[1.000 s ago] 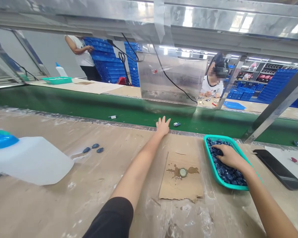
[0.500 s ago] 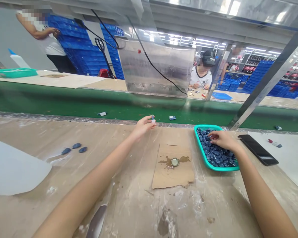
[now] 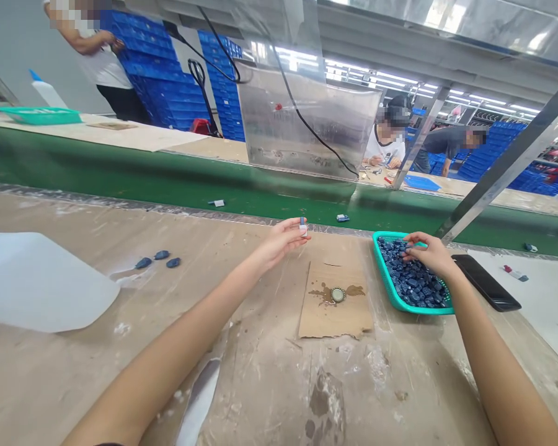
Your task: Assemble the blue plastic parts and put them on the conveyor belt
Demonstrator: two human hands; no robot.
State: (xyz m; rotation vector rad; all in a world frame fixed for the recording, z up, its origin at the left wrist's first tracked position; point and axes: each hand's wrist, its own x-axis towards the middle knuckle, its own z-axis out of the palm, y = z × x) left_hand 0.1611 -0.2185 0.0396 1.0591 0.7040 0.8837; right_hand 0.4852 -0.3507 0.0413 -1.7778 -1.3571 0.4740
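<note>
As right hand (image 3: 428,254) crosses basket rim (image 3: 385,272) — left hand (image 3: 283,238) pinches piece (image 3: 302,227)

A factory floor — green conveyor belt (image 3: 121,164), stacked blue bins (image 3: 167,93).

Three people (image 3: 385,147) and one basket (image 3: 390,279) from my seat.
Three blue pieces (image 3: 161,254) on the table (image 3: 251,384), three parts (image 3: 343,218) on the belt (image 3: 121,161), one cap (image 3: 337,295), one phone (image 3: 486,282).

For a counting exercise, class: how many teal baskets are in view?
2. One teal basket sits at the right hand, holding dark blue pieces; another teal basket lies beyond the green conveyor belt. More may be hidden.
</note>
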